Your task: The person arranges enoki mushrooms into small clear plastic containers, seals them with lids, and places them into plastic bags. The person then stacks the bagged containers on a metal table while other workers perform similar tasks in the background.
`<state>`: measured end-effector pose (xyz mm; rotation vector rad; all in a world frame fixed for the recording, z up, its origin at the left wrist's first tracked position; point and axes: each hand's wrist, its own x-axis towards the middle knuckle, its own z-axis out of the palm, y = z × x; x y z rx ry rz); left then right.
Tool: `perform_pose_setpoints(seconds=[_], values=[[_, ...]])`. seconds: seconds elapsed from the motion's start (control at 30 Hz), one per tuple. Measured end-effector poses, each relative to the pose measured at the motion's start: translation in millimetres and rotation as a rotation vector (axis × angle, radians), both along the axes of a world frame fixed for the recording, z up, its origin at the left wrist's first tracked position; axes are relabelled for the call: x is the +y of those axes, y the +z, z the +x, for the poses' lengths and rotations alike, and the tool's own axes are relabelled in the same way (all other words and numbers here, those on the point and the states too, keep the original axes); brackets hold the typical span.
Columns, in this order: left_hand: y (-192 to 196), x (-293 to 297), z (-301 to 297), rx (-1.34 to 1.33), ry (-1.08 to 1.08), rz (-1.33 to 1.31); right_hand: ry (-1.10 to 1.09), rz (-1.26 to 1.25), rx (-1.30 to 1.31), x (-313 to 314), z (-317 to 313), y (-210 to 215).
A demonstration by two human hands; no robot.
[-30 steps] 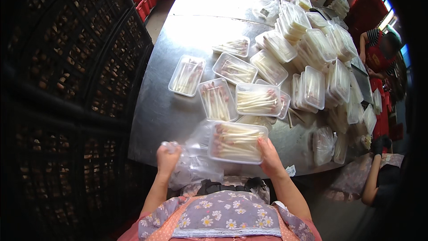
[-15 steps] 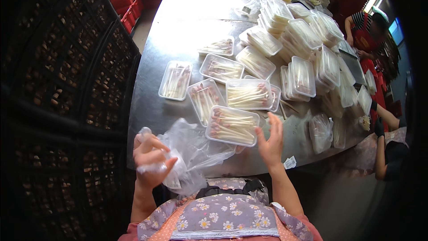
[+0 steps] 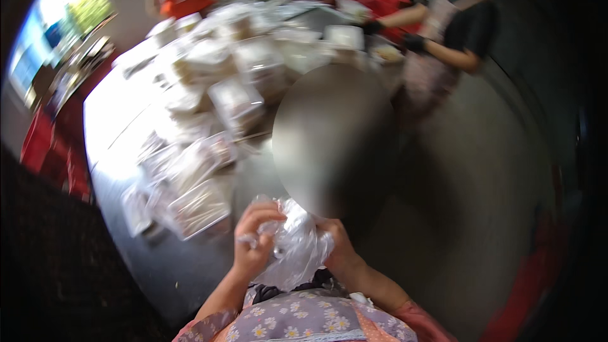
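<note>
A crumpled clear plastic bag [image 3: 294,254] is held between my two hands, close to my apron. My left hand [image 3: 254,240] is closed on its left side with curled fingers, some film bunched about the fingers. At its right side my right hand [image 3: 337,247] grips the plastic; those fingertips are partly hidden. To the left on the metal table [image 3: 190,272], a clear lidless-looking tray [image 3: 201,209] of long pale stalks lies nearest to my left hand. More such trays behind it are smeared by motion.
Stacked clear packs [image 3: 234,98] fill the table's middle. A co-worker in dark gloves [image 3: 459,38] stands at the far right, others at the back. Red crates [image 3: 54,145] are at the left. A blurred grey oval patch [image 3: 335,133] hides part of the table's right edge.
The view has swung to the right, so the trays now appear further left. My right hand has left the tray's side and taken hold of the plastic bag with my left hand.
</note>
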<state>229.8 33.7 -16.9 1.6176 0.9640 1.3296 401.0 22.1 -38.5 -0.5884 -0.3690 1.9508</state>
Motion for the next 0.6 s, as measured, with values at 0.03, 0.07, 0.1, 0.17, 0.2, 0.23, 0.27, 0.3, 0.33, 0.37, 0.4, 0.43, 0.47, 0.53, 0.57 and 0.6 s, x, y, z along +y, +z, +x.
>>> perform_pose_setpoints(seconds=[0.03, 0.07, 0.1, 0.17, 0.2, 0.23, 0.27, 0.3, 0.33, 0.37, 0.4, 0.43, 0.47, 0.53, 0.57, 0.6], values=[[-14.0, -4.0, 22.6, -0.006, -0.113, -0.014, -0.126, -0.096, 0.109, -6.3, 14.8, -3.6], [-27.2, -12.6, 46.0, 0.007, -0.178, 0.009, -0.226, 0.031, 0.234, -23.5, 27.7, -28.2], [-39.5, -23.2, 66.5, 0.023, -0.236, 0.03, -0.316, 0.086, 0.258, -31.7, 38.4, -39.2], [-53.4, -47.6, 109.6, 0.295, -0.296, 0.169, -0.447, 0.041, 0.168, -59.5, 66.5, -89.1], [-70.1, -52.5, 116.3, 0.323, -0.284, 0.232, -0.585, -0.133, 0.156, -68.1, 65.4, -85.3], [-90.8, -52.6, 119.1, 0.339, -0.282, 0.295, -0.727, -0.317, 0.16, -76.5, 65.7, -80.7], [-111.4, -55.3, 116.2, 0.336, -0.222, 0.216, -0.763, -0.208, 0.02, -87.9, 67.7, -86.8], [-124.7, -54.9, 117.5, 0.339, -0.141, 0.138, -0.774, -0.109, -0.136, -101.2, 73.0, -92.3], [-118.9, -50.1, 128.0, 0.239, -0.245, -0.051, -0.718, -0.073, -0.343, -117.4, 78.1, -81.7], [-108.9, -51.8, 140.5, 0.152, -0.331, -0.245, -0.805, -0.001, -0.727, -132.2, 72.9, -102.5], [-102.2, -56.1, 154.8, 0.02, -0.407, -0.388, -0.96, 0.052, -1.127, -149.9, 74.7, -104.9], [-105.1, -58.0, 164.4, -0.065, -0.459, -0.498, -1.08, 0.105, -1.541, -169.8, 74.9, -100.9], [-115.2, -61.4, 179.1, 0.008, -0.601, -0.571, -1.134, 0.013, -1.64, -187.8, 81.8, -90.7], [-125.6, -78.5, 208.0, 0.13, -0.827, -0.765, -1.114, -0.039, -1.507, -216.4, 87.2, -85.9], [-125.4, -96.1, 216.4, 0.106, -0.858, -1.064, -1.1, -0.058, -1.442, -231.2, 88.4, -82.1], [-131.1, -113.0, 223.7, 0.099, -0.897, -1.25, -1.105, -0.081, -1.519, -242.9, 89.8, -84.1]])
